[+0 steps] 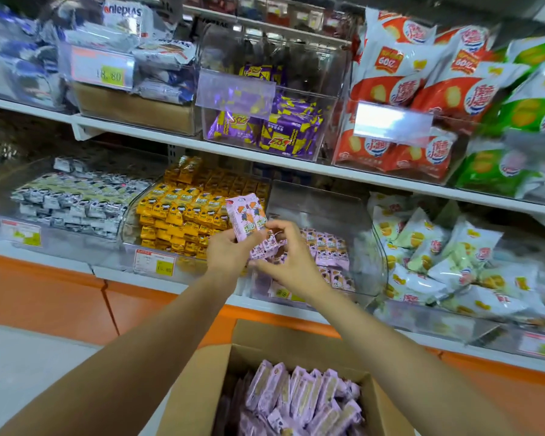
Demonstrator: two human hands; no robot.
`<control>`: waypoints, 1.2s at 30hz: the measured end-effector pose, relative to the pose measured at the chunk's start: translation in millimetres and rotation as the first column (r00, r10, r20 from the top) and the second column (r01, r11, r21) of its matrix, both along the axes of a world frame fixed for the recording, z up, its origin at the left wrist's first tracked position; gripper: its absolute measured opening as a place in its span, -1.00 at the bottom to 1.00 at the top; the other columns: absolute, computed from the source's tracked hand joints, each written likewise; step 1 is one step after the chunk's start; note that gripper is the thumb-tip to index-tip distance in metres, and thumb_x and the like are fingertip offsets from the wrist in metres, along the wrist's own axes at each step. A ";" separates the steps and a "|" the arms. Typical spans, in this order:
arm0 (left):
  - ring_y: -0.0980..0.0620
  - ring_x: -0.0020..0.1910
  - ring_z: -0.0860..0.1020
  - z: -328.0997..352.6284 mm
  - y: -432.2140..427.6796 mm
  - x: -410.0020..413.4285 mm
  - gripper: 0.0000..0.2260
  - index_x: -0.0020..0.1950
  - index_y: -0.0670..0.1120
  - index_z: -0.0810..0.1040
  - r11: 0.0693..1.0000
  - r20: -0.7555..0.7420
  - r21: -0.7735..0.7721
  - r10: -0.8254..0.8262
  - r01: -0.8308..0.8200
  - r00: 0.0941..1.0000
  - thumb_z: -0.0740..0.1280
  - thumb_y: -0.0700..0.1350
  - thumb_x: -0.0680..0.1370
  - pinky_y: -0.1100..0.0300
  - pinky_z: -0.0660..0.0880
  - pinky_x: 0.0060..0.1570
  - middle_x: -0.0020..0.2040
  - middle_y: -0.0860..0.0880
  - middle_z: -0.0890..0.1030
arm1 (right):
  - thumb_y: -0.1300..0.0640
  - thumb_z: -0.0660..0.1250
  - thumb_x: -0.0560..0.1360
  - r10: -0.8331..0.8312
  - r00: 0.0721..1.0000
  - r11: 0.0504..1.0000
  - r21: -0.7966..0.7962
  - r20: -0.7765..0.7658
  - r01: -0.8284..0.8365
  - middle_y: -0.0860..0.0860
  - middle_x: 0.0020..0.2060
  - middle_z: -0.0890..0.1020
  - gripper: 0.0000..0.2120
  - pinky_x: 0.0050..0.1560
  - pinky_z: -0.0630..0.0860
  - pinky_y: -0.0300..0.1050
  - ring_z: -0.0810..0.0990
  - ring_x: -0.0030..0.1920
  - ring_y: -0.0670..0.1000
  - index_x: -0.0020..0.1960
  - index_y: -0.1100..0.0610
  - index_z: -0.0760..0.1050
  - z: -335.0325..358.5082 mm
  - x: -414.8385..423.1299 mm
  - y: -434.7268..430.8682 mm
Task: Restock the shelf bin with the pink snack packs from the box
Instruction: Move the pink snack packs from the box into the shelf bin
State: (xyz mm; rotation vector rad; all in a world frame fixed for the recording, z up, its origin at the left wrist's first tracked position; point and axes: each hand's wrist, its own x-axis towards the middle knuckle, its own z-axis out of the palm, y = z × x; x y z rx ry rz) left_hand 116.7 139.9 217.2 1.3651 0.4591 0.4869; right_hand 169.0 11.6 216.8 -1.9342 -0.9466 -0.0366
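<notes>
Pink snack packs [247, 220] gripped by left hand [230, 251], right hand [285, 262], at clear bin [315, 206], white shop shelf [265, 159]

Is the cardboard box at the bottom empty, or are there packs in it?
Not empty: the open cardboard box shows many pink snack packs packed closely inside.

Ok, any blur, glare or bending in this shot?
Head view: motion blur smears the top row, worst on the glare-whitened clear price label holder; wide-angle distortion slightly bows the white shelf edge; the held pink plastic snack packs look fairly sharp.
</notes>
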 end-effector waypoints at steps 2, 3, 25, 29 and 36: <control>-0.15 -0.19 0.68 2.6 -3.6 1.7 -0.93 -0.12 -0.10 0.69 0.999 0.021 0.040 -0.004 0.003 1.000 0.50 -0.14 0.44 -0.06 0.63 -0.17 -0.17 -0.12 0.71 | 0.09 0.52 0.36 -0.026 1.000 0.999 0.034 -0.004 0.026 -0.03 0.20 0.42 -0.42 -0.01 0.47 -0.36 0.42 0.08 -0.19 0.28 -0.02 0.32 0.2 -0.1 4.4; -0.16 -0.20 0.67 2.5 -3.6 4.1 -0.93 -0.15 -0.08 0.68 0.997 0.018 0.075 0.000 -0.001 1.000 0.51 -0.11 0.43 -0.10 0.63 -0.16 -0.20 -0.11 0.71 | 0.07 0.50 0.35 -0.040 0.999 0.998 0.040 -0.014 0.040 -0.03 0.20 0.43 -0.43 -0.01 0.49 -0.31 0.44 0.08 -0.19 0.28 -0.01 0.32 -0.1 0.9 5.8; -0.11 0.51 0.24 -60.6 9.4 29.8 -0.50 0.42 -0.15 0.42 -0.105 0.021 0.994 0.051 -0.016 0.998 0.11 0.03 0.53 -0.09 0.14 0.44 0.52 -0.16 0.28 | -0.03 0.50 0.38 -0.549 0.836 0.775 -0.387 -0.022 0.499 0.10 0.18 0.60 -0.48 0.08 0.44 -0.12 0.55 0.18 0.13 0.26 0.16 0.48 -53.3 144.8 12.9; -0.10 0.52 0.22 -59.8 9.5 28.5 -0.49 0.44 -0.14 0.38 -0.107 0.010 0.994 0.056 -0.004 0.998 0.11 0.02 0.53 -0.09 0.14 0.44 0.53 -0.16 0.26 | -0.12 0.49 0.37 -0.483 0.867 0.831 -0.378 -0.125 0.408 0.11 0.16 0.60 -0.41 0.17 0.52 0.03 0.57 0.17 0.16 0.29 0.13 0.47 -55.4 143.4 23.5; -0.11 0.54 0.15 -55.0 10.1 22.7 -0.50 0.48 -0.13 0.34 -0.095 -0.042 0.994 0.070 0.048 0.997 0.12 0.03 0.57 -0.10 0.10 0.46 0.56 -0.13 0.18 | 0.11 0.40 0.50 -0.377 0.911 0.913 -0.229 -0.165 0.337 0.02 0.13 0.58 -0.61 0.16 0.45 -0.20 0.53 0.14 -0.02 0.31 0.15 0.47 -18.7 106.7 -8.5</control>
